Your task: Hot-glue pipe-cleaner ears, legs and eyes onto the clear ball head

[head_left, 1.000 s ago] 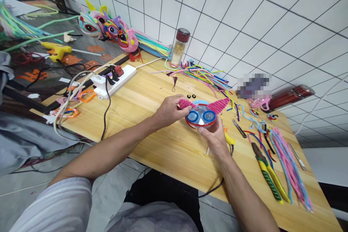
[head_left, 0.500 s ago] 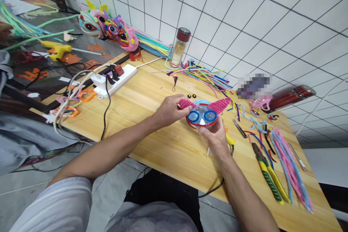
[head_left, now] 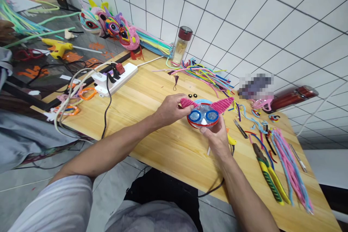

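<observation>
A clear rounded craft head (head_left: 203,115) with two blue rings, a red band and a small white piece is held above the wooden table. Two pink fuzzy ears rise from its sides. My left hand (head_left: 174,109) pinches the left pink ear (head_left: 187,103) near its base. My right hand (head_left: 216,138) grips the head from below and the right, its thumb at the lower rim, under the right pink ear (head_left: 223,105). Two small black beads (head_left: 193,95) lie on the table just behind the head.
Beyond the beads lie a dark tassel (head_left: 176,79), a bottle (head_left: 182,45) and loose fuzzy stems (head_left: 206,74). Pliers (head_left: 268,174), a cutter (head_left: 240,129) and a yellow glue gun (head_left: 231,139) are on the right. A power strip (head_left: 116,79) is left; a person's sleeve shows far left.
The view has shifted slightly. Both hands keep the same hold on the craft head and its left ear.
</observation>
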Demonstrator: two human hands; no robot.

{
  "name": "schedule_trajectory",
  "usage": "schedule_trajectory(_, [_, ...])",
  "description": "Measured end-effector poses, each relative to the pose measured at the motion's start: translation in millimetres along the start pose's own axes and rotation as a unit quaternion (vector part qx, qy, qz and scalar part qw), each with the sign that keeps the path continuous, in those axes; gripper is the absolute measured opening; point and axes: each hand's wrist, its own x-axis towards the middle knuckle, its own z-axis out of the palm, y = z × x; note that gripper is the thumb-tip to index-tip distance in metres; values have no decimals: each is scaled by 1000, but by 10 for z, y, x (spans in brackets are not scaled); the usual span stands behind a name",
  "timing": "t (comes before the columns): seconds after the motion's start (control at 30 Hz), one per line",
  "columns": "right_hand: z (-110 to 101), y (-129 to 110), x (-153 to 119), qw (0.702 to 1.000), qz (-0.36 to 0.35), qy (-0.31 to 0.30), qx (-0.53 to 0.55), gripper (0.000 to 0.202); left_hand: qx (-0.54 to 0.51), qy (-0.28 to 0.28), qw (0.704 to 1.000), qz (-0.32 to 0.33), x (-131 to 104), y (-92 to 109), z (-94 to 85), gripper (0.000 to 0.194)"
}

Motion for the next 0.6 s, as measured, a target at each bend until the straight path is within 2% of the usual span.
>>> schedule_trajectory(0.2, [13,-47,9,1000,3,4,9,75,-117,-62,990,-53,18,51,-34,22])
schedule_trajectory(0.43, [18,-60,-12,1000,11,-1,7,77,-14,-67,998,-12,24,73,-69,14])
schedule_trajectory(0.6, [17,-52,-17,1000,7,10,19,78,4,-79,997,0,17,92,-86,14])
